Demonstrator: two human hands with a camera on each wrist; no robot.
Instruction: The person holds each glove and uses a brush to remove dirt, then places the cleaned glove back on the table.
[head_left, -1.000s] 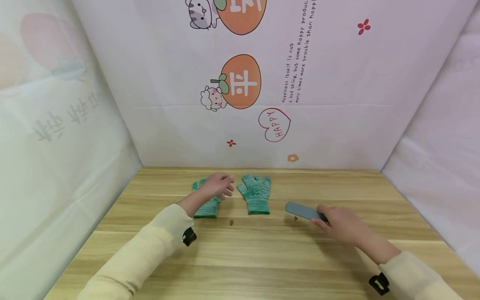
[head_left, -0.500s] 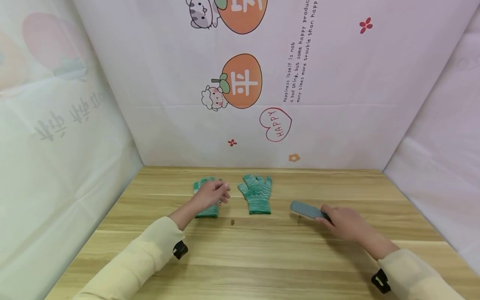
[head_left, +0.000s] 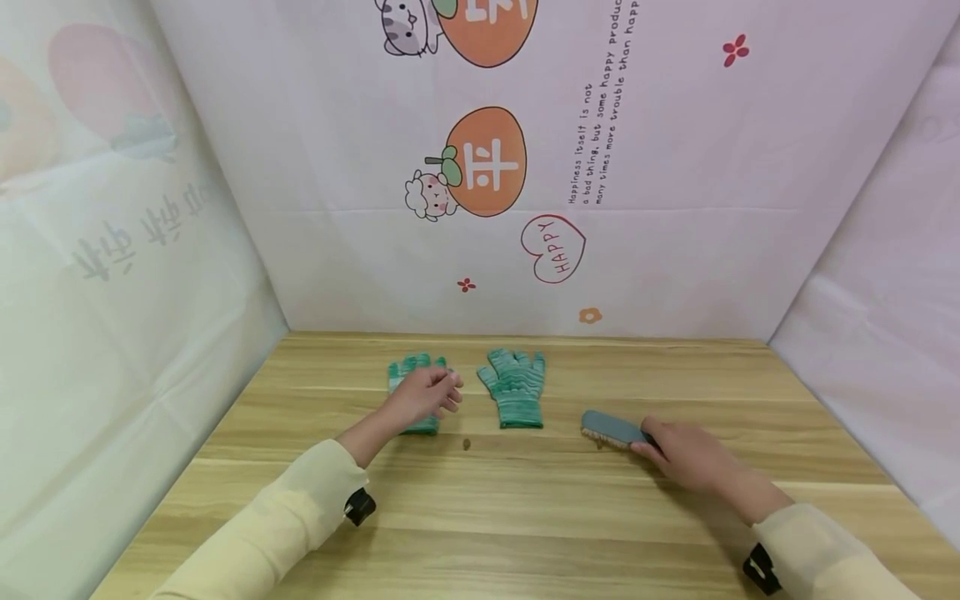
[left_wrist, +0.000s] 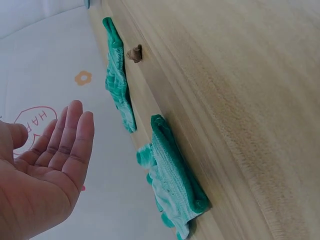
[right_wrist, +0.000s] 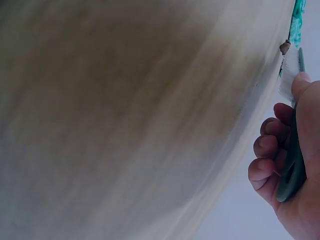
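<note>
My right hand (head_left: pixel 693 454) grips the dark green handle of a brush (head_left: pixel 611 427) with a blue-grey head; its pale bristles face down close over the table. In the right wrist view a brown clump (right_wrist: pixel 285 47) sits by the bristles; I cannot tell whether they touch. My left hand (head_left: pixel 425 393) hovers above the left green knit glove (head_left: pixel 415 362), hiding its middle. Palm and loosely bent fingers show in the left wrist view, holding nothing. The right green glove (head_left: pixel 516 387) lies flat, fingers pointing away. Another small brown clump (head_left: pixel 467 444) lies in front of the gloves.
The wood-grained table (head_left: pixel 480 517) runs back to a white printed cloth wall (head_left: pixel 660 250). White cloth also hangs at the left (head_left: pixel 150 317) and right (head_left: pixel 877 308). Both sleeves carry black wrist devices.
My left hand has drawn back and left over the left glove. The brush has shifted slightly right and tilted, so its bristles now show. The gloves lie where they were.
</note>
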